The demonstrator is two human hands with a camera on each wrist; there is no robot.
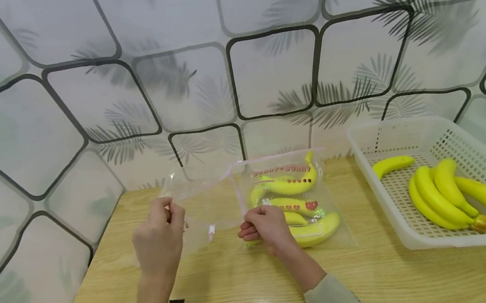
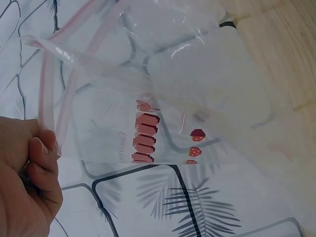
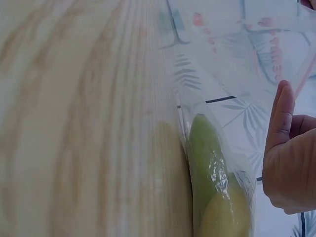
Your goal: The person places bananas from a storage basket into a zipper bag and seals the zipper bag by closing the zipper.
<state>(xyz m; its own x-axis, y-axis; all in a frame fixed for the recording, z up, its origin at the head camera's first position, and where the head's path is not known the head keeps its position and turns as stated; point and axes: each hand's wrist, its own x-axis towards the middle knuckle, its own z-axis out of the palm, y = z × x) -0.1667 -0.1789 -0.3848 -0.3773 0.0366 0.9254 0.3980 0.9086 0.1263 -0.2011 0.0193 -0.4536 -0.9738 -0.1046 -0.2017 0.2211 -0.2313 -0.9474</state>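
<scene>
An unfilled clear zip bag [image 1: 213,202] with pink seal strips spreads between the two hands. My left hand [image 1: 159,235] grips its edge by the pink strip; in the left wrist view the two strips stand apart near the fingers, and red strawberry prints [image 2: 196,136] show on the film. My right hand [image 1: 268,228] pinches the bag's pink edge between thumb and forefinger, the other fingers loosely bent. Behind and beneath that hand, a second printed zip bag [image 1: 343,233] lies on the table with several yellow bananas [image 1: 317,231] inside.
At the right a white perforated basket [image 1: 384,214] holds a loose banana [image 1: 391,165] and a bunch of bananas [image 1: 435,192]. The wooden table [image 1: 225,288] ends against a patterned wall covering [image 1: 197,90] at the back and left.
</scene>
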